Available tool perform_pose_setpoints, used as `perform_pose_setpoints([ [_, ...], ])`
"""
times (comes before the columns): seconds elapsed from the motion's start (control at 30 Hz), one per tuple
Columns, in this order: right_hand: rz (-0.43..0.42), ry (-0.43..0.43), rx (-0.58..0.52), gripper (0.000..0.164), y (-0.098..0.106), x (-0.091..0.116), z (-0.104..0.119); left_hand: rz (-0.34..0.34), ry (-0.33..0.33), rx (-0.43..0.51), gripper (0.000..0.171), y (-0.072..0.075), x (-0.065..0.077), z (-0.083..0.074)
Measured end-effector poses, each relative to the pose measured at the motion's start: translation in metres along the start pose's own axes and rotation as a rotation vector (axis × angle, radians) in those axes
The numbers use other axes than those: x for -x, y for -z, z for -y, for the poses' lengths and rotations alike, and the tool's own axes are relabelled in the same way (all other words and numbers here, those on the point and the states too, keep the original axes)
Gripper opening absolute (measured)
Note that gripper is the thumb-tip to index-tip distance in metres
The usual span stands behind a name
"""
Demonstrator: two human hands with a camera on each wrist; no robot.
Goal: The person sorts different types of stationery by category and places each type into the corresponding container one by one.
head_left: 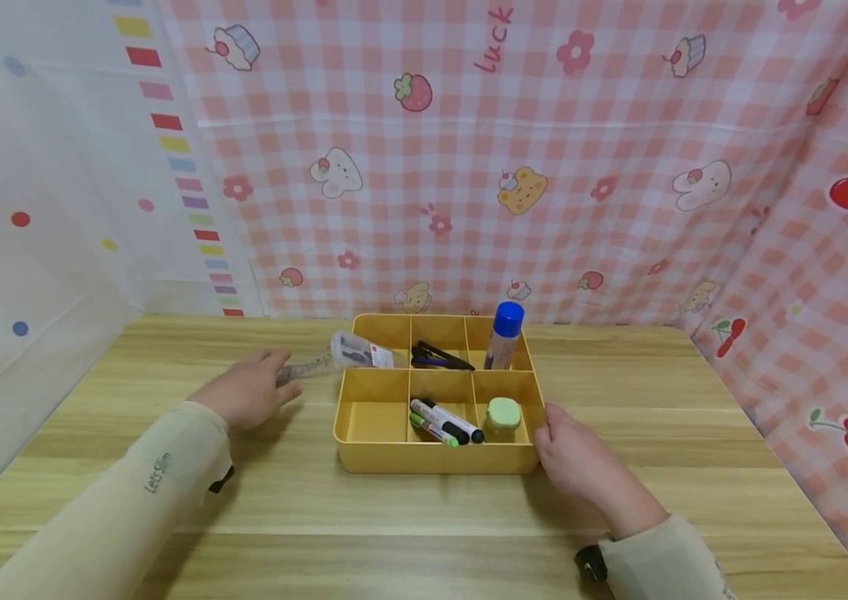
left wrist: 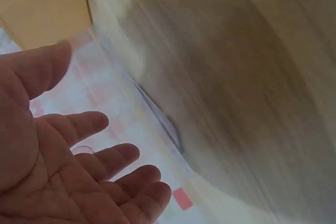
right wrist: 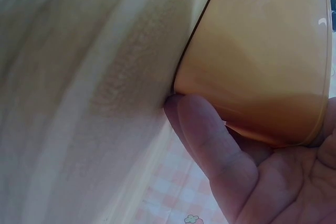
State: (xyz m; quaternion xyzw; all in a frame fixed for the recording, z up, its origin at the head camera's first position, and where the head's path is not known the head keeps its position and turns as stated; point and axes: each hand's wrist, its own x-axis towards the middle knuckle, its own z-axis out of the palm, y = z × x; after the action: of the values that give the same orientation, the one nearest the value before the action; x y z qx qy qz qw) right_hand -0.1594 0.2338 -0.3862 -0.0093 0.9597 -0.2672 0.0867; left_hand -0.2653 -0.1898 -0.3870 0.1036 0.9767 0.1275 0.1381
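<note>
A yellow organizer box (head_left: 439,458) with several compartments stands on the table. My right hand (head_left: 577,458) grips its right end near the front corner; in the right wrist view, fingers (right wrist: 205,135) bend against the lower edge of the yellow wall (right wrist: 257,45). My left hand (head_left: 247,392), fingers spread, is left of the box beside a clear ruler (head_left: 307,368). In the left wrist view, the palm and loosely bent fingers (left wrist: 115,161) hold nothing, and the ruler (left wrist: 160,121) lies flat on the table beyond them.
A clear plastic case (head_left: 360,350) leans out of the back left compartment. Black and blue pens (head_left: 439,358) lie back middle, a blue-capped glue stick (head_left: 504,337) stands back right. Markers (head_left: 442,421) fill front middle; a green-topped container (head_left: 503,414) sits front right. Checked cloth (head_left: 454,250) hangs behind.
</note>
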Motion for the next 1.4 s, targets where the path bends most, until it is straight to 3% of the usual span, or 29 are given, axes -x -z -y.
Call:
perform_pose_setpoints([
  [0.4,0.013,-0.014,-0.008,0.056,-0.001,-0.001,-0.001,0.083,0.013,-0.083,0.076,-0.008,-0.003,0.003],
  [0.83,0.004,0.000,0.001,0.053,0.000,0.000,-0.002,-0.008,0.010,-0.156,0.062,-0.007,-0.005,0.009],
  [1.4,0.001,0.000,0.001,0.053,0.000,0.000,0.000,-0.091,0.006,-0.078,0.036,-0.007,-0.010,0.023],
])
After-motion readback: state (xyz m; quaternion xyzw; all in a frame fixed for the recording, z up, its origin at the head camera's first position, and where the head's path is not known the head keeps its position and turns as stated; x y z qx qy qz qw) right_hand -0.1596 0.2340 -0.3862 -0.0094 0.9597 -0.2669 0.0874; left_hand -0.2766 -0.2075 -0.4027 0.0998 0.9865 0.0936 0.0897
